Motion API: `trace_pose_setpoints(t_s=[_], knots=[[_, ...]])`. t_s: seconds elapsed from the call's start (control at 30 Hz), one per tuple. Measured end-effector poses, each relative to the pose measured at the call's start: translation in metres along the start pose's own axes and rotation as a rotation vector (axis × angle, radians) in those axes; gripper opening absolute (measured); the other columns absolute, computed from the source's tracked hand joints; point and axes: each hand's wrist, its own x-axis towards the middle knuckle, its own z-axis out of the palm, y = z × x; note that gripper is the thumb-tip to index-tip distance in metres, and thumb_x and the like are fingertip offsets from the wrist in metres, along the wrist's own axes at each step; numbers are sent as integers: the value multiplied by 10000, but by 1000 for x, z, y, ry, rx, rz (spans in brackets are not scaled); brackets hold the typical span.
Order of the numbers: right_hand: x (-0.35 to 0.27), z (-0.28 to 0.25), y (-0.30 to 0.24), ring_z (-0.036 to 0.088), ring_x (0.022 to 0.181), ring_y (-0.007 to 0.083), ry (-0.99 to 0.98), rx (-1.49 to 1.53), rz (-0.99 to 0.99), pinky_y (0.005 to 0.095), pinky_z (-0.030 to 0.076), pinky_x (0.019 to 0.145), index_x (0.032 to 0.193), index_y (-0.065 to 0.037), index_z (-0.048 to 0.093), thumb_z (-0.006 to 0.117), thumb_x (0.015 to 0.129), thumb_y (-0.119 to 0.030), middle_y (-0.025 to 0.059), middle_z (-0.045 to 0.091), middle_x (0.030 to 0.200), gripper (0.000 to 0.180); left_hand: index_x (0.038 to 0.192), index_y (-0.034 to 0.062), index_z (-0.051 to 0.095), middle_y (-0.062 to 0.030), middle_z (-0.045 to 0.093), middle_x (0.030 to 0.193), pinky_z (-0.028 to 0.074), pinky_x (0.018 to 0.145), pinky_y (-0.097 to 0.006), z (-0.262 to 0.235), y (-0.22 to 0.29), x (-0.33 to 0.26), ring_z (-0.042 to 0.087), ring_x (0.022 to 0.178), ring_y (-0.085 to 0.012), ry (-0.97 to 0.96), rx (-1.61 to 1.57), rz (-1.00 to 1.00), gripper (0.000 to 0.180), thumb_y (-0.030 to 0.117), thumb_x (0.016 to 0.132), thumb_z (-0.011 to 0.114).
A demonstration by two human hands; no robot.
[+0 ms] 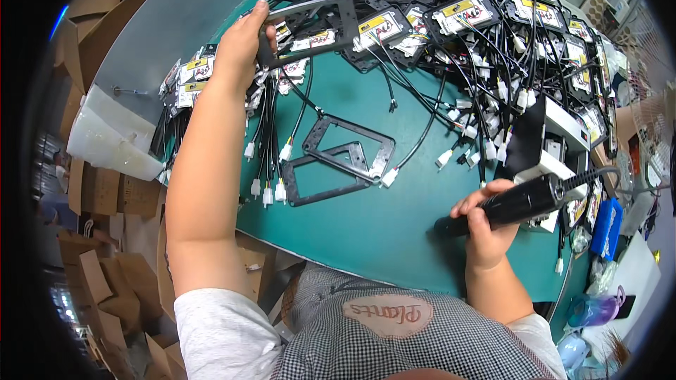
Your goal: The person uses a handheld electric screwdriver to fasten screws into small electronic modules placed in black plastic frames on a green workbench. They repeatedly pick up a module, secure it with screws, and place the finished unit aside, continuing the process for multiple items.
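My left hand (243, 46) reaches far across the green table (380, 218) and grips a black rectangular frame (317, 17) by its left end, lifted over a row of labelled black modules with wires (380, 28). My right hand (482, 222) holds a black electric screwdriver (521, 200) lying low over the table's near right part, its coiled cord running off to the right. Two more black frames (338, 158) lie overlapped on the mat between my hands.
Many wired modules with yellow-and-white labels and white plug ends (507, 49) crowd the far and right table. A white and black box unit (556, 141) stands right of the screwdriver. Cardboard boxes (105, 267) pile up on the floor at left. A blue object (607, 229) lies at right.
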Motion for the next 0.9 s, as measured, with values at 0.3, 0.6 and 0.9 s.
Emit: trace_pose_setpoints(t_s=[0.3, 0.6, 0.9], knots=[[15, -18, -51, 594, 536, 214, -151, 370, 14, 354, 520, 540, 1179, -5, 446, 715, 826, -257, 81, 545, 671, 510, 977, 60, 691, -72, 667, 919, 498, 836, -365, 71, -31, -191, 624, 914, -247, -595, 577, 713, 212, 177, 801, 714], [16, -32, -55, 565, 595, 177, -171, 367, -37, 345, 507, 610, 1263, -42, 477, 495, 917, -309, 57, 511, 760, 437, 1034, 109, 675, -87, 619, 1091, 491, 885, -444, 83, -95, -276, 606, 997, -298, -650, 809, 823, 371, 191, 686, 773], [21, -41, -50, 510, 657, 163, -228, 344, -9, 353, 447, 657, 1269, -1, 474, 480, 938, -301, 42, 481, 789, 447, 1009, 118, 707, -131, 575, 1234, 441, 944, -440, 119, -88, -253, 544, 1119, -335, -635, 822, 736, 269, 180, 748, 727]])
